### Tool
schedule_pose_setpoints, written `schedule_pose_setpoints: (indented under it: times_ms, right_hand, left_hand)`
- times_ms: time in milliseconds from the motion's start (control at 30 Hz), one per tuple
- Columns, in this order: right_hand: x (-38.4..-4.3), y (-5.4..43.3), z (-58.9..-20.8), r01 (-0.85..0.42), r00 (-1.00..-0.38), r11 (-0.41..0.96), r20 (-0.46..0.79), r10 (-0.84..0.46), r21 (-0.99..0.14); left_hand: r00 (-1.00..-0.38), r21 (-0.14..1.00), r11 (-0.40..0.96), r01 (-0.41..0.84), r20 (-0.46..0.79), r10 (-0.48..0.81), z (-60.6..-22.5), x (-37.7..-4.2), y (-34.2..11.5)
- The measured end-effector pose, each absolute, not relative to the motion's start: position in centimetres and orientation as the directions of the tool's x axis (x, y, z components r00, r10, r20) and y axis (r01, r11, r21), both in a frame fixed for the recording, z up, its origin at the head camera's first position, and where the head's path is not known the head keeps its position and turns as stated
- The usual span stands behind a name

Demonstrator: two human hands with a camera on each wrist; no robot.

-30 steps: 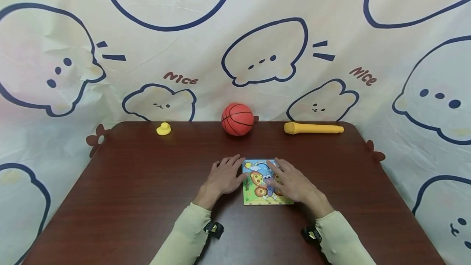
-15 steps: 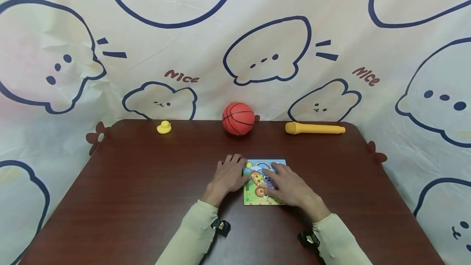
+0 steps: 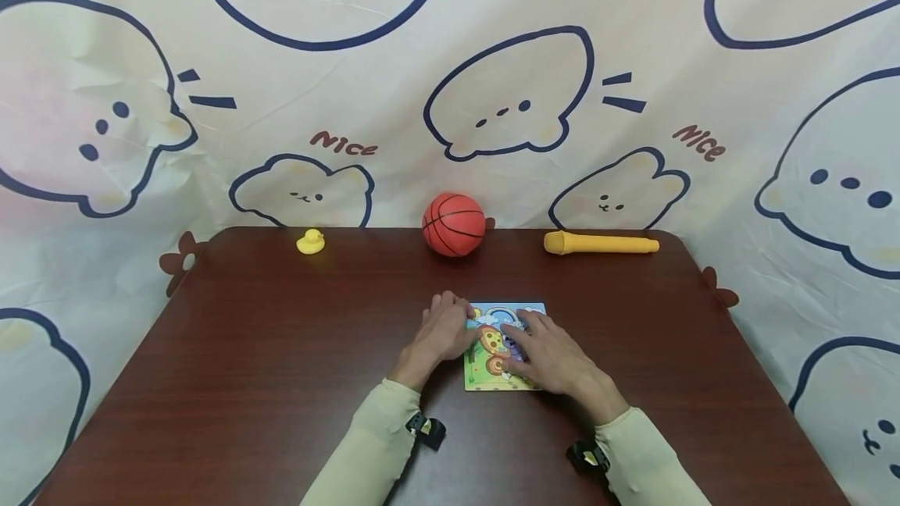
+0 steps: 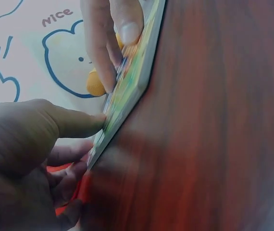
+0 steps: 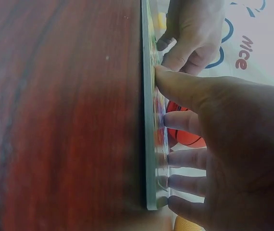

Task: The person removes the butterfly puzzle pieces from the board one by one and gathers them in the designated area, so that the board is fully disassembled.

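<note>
A square picture board (image 3: 485, 369), which looks like a child's puzzle with a butterfly, sun and rainbow, lies flat on the table. My left hand (image 3: 441, 330) holds its far left corner. In the left wrist view the left thumb (image 4: 81, 122) presses on the picture while the curled fingers meet the board's edge. My right hand (image 3: 558, 358) covers the board's right part. Its spread fingertips and thumb rest on the picture in the right wrist view, where the board (image 5: 151, 144) appears edge-on.
Along the far edge of the brown table (image 3: 281, 365) stand a yellow rubber duck (image 3: 311, 241), a small red basketball (image 3: 453, 225) and a yellow toy microphone (image 3: 601, 243). A cartoon-printed cloth (image 3: 394, 100) hangs behind.
My left hand has shifted slightly right and its fingers have drawn in at the board's corner. My right hand has slid a little left over the picture. The board stays in place.
</note>
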State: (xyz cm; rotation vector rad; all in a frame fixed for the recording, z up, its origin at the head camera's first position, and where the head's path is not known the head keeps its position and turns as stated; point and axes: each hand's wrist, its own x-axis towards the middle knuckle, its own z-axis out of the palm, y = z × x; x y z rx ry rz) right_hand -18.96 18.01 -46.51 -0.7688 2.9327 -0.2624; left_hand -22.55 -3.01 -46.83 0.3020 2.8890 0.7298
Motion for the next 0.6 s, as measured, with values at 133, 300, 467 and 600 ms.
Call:
schedule_pose_setpoints:
  times_ms: [133,300,467,600]
  right_hand:
    - [-18.98,18.0,-46.52,-0.48,-0.867,0.857,-0.046,-0.496,-0.187]
    - [-19.05,17.97,-46.48,-0.476,-0.87,0.862,-0.053,-0.491,-0.178]
    - [-19.05,18.01,-46.48,-0.495,-0.861,0.853,-0.035,-0.507,-0.167]
    - [-19.08,18.03,-46.58,-0.499,-0.86,0.852,-0.031,-0.51,-0.158]
  left_hand:
    - [-0.975,0.478,0.868,0.138,-0.091,0.205,-46.9,-22.56,-2.89]
    - [-0.975,0.461,0.875,0.15,-0.079,0.209,-46.95,-22.67,-2.82]
    - [-0.975,0.473,0.87,0.142,-0.083,0.205,-46.91,-22.73,-2.71]
    - [-0.973,0.509,0.852,0.119,-0.113,0.203,-46.88,-22.91,-2.65]
